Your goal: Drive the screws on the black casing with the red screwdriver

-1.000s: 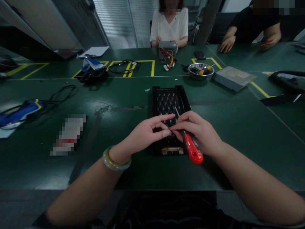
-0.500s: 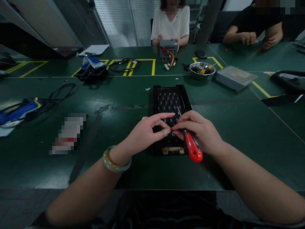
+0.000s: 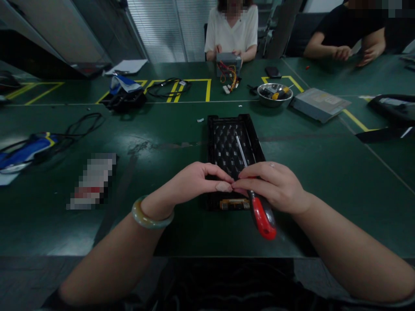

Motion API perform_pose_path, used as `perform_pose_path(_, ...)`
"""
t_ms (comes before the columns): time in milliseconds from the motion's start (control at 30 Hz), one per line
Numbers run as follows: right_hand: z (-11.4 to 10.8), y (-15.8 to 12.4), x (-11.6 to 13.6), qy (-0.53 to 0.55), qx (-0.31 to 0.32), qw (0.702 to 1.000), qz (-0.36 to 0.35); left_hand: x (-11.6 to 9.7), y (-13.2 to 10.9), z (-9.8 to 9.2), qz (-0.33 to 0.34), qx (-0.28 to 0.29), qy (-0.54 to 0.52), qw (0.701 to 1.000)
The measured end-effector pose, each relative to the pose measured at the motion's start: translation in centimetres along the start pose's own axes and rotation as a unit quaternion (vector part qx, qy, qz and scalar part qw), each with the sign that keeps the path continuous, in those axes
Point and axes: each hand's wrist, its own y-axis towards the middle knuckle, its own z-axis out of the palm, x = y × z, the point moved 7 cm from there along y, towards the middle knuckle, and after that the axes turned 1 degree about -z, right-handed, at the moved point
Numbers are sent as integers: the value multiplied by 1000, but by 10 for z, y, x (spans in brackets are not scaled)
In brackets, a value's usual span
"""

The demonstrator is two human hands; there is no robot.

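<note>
A black rectangular plastic housing (image 3: 212, 142) with a patterned floor lies in front of me, with a small connector board (image 3: 234, 204) at its near end. Over it, my left hand (image 3: 201, 183) pinches thumb and fingers together; whatever is between the tips is too small to make out. My right hand (image 3: 275, 183) holds a screwdriver (image 3: 264, 220) with a red and black handle, its shaft slanting away over the housing. The right fingertips meet the left ones above the near half of the housing.
Metal bowl (image 3: 275, 96) with tools and a grey flat metal box (image 3: 320, 105) stand at the back right. A blurred-out flat object (image 3: 92, 181) and a blue pouch with cables (image 3: 29, 149) lie left. Across the table, one person handles a power supply (image 3: 228, 64); another sits right.
Both hands have drawn slightly toward me, still fingertip to fingertip. The screwdriver has shifted nearer too, and more of its shaft shows. My left fingers have closed more.
</note>
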Motion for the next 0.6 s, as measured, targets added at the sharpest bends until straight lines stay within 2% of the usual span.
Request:
perform_pose_path(167,2,1,1,2,1,1000,-9,-3,0,-3,20,-10,55,998)
perform_pose_path(367,6,2,3,-11,20,1000,-12,5,1,0,-33,7,48,998)
perform_pose_path(600,7,2,-1,-24,32,999,14,7,1,-2,-37,-19,56,998)
